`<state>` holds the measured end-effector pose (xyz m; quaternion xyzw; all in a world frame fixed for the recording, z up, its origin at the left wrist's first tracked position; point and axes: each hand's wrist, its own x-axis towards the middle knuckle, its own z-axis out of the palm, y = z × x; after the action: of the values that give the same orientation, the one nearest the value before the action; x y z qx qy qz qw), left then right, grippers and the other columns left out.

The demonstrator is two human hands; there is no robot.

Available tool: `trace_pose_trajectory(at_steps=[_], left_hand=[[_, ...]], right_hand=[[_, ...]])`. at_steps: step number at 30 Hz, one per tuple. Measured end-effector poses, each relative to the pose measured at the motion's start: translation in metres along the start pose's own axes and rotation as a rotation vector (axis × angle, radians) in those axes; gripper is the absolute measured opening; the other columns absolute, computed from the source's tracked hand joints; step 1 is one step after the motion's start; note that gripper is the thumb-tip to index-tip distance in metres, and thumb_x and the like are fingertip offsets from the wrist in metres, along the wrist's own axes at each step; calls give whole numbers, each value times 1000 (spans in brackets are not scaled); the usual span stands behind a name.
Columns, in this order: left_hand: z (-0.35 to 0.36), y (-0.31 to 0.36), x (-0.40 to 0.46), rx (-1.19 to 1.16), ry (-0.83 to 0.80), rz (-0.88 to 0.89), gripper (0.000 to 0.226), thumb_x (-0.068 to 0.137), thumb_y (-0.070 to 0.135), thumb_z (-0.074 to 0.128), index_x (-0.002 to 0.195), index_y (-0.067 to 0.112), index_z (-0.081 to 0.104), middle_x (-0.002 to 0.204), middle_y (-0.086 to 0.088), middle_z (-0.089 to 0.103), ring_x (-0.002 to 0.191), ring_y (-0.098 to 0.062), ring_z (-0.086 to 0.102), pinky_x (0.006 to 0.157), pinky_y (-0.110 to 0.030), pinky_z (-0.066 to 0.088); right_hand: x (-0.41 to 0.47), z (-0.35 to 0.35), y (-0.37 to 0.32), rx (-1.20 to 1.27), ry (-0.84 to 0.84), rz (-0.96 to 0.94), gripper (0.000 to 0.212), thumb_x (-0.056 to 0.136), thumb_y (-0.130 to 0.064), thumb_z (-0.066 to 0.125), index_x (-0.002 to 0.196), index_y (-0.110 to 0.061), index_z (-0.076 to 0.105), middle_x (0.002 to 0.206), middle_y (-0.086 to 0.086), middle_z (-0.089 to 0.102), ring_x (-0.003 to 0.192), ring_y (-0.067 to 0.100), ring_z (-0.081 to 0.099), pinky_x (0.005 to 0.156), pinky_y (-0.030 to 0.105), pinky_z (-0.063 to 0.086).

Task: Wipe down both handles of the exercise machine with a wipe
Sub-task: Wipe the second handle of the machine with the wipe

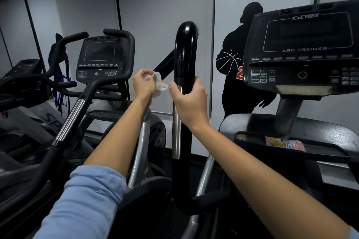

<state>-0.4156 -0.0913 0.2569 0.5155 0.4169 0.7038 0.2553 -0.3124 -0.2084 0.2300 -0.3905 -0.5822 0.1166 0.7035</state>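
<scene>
Head view, facing an Arc Trainer. We see the right hand (189, 101) curled around the upright black handle (184, 54) of the exercise machine, thumb on the near left side over the silver contact strip (176, 122), the other fingers wrapped behind the tube; the grip sits just below where the glossy black upper section meets the lower shaft. The handle rises at centre frame and hooks over at its top. We see the left hand (143, 85) held just left of the handle, apart from it, its fingers pinching a crumpled white wipe (159, 84); the wipe hangs between the two hands, its lower edge near the right thumb, and we cannot tell whether it touches the thumb or the tube. A light blue sleeve (87, 203) is pushed up the left forearm. At right we note the machine's console (303, 48), marked CYBEX and ARC TRAINER, screen dark, on its neck above a grey shroud bearing a pink label (284, 143). The machine's other handle does not show plainly. At left stands a second machine (101, 58) with its own console and grey handlebars. On the wall panel behind, a black basketball-player silhouette (235, 64)
</scene>
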Motion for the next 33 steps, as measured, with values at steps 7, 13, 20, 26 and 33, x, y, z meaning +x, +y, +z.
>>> trace_pose_trajectory(at_steps=[7, 13, 20, 26, 33], left_hand=[[-1, -2, 7, 25, -138, -371, 50, 83, 20, 69, 120, -7, 51, 119, -11, 58, 101, -22, 58, 84, -29, 48], [-6, 7, 1, 186, -12, -118, 29, 74, 12, 78, 98, -1, 68, 91, -7, 66, 74, -15, 61, 62, -20, 48], [-17, -8, 3, 401, 119, 263, 22, 75, 2, 70, 97, 6, 70, 93, -8, 71, 81, -16, 64, 79, -25, 52], [-10, -28, 4, -22, 109, -61, 20, 71, 0, 76, 85, 8, 65, 81, -5, 65, 73, -14, 59, 68, -22, 53], [-22, -27, 21, 42, 143, -166, 24, 74, 9, 77, 96, 4, 68, 91, -6, 66, 84, -23, 62, 76, -34, 55]], right_hand=[[1, 1, 2, -22, 5, 9, 22, 83, -29, 64, 85, -12, 52, 63, -12, 51, 53, -1, 50, 50, 10, 40], [0, 1, 0, -19, 6, 12, 22, 84, -29, 63, 86, -10, 53, 65, -9, 53, 58, 6, 50, 53, 18, 43], [0, 0, -1, -19, 4, 18, 18, 84, -27, 63, 84, -13, 51, 63, -11, 52, 55, 5, 50, 51, 16, 42], [0, 1, 0, -18, 10, 19, 20, 83, -28, 63, 84, -12, 52, 62, -11, 52, 54, 3, 50, 54, 19, 44], [0, 0, 1, -3, 3, 21, 18, 84, -26, 63, 83, -11, 52, 61, -12, 51, 53, -3, 50, 49, 12, 41]])
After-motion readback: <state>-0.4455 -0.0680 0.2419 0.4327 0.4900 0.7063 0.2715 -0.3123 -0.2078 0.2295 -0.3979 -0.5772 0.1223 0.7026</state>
